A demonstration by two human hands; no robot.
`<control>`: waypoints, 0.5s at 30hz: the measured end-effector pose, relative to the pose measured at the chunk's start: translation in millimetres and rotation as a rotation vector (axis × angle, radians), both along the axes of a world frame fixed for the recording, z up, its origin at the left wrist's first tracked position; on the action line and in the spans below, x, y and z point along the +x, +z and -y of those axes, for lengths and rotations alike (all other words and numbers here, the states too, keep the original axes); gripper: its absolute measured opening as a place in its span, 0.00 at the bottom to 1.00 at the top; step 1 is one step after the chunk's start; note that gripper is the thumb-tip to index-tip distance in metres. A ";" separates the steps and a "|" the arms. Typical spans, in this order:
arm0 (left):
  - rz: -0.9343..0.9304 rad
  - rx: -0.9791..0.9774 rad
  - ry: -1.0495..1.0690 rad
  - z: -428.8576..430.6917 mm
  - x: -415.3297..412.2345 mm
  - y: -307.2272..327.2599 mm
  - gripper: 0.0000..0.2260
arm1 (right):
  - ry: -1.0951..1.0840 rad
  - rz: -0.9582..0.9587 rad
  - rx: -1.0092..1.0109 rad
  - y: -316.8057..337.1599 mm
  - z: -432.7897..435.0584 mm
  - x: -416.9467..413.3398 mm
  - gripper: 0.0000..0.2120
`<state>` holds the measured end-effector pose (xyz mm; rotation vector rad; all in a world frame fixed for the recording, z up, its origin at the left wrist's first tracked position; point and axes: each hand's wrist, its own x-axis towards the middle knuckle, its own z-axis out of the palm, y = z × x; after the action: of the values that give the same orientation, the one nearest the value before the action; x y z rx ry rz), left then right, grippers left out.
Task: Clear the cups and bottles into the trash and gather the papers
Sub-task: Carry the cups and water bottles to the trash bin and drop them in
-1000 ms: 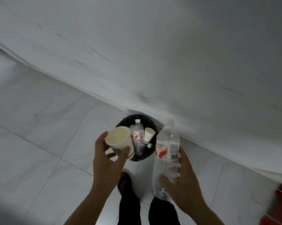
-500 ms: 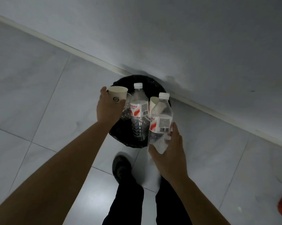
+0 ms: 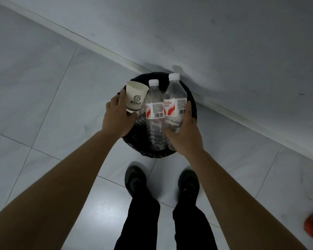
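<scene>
The right hand [image 3: 185,136] has carried the clear plastic water bottle [image 3: 175,101] over the black round trash bin [image 3: 152,153], as the left hand [image 3: 116,120] brings the white paper cup [image 3: 135,97] above its left rim.

White cup [image 3: 135,97], grey logo; clear bottles [image 3: 174,100], red-white labels; black bin [image 3: 193,103].

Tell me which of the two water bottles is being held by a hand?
The bottle on the right: the right hand grips its lower body. The other bottle stands in the black trash bin, not gripped.
</scene>
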<state>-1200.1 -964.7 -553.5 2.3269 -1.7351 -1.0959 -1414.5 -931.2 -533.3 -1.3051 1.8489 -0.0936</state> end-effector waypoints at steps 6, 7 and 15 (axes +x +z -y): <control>-0.039 0.055 0.123 -40.3 -6.2 10.7 0.35 | -0.010 0.085 0.081 0.0 -19.9 -11.7 0.55; -0.052 0.064 0.148 -51.1 -8.7 14.6 0.34 | -0.022 0.094 0.086 4.1 -22.6 -12.7 0.56; -0.178 -0.008 0.250 -116.0 -31.1 117.2 0.27 | 0.096 0.034 -0.118 105.8 -35.8 -19.5 0.30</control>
<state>-1231.2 -848.7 -436.3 2.2829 -1.3446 -1.2031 -1434.0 -895.4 -427.5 -1.4626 1.7723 -0.1753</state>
